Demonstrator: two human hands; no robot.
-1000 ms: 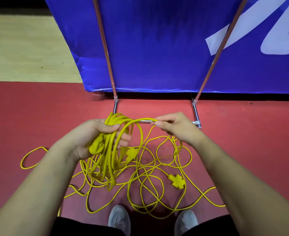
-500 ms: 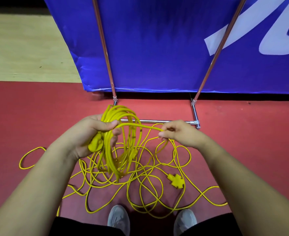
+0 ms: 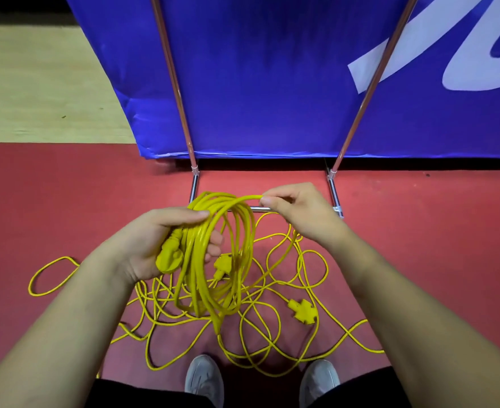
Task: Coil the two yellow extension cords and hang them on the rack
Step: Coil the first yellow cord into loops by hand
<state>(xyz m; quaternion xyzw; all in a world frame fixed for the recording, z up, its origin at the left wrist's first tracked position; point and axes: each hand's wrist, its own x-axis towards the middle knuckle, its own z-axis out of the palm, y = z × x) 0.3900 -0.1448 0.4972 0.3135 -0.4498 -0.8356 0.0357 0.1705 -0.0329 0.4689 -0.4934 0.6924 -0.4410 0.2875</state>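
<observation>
Left hand (image 3: 166, 240) grip clamped round coiled yellow cord (image 3: 228, 254), right hand (image 3: 295, 213) grip pinching cord strand.

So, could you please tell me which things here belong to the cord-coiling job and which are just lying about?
For the job: yellow coil, gripped by the left hand, its top loop pinched by the right hand; loose yellow cord tangled on the floor; rack.
Just lying about: blue banner; grey shoes.

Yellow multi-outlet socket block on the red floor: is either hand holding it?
No, the yellow socket block lies on the red floor, clear of the left hand and right hand.
</observation>
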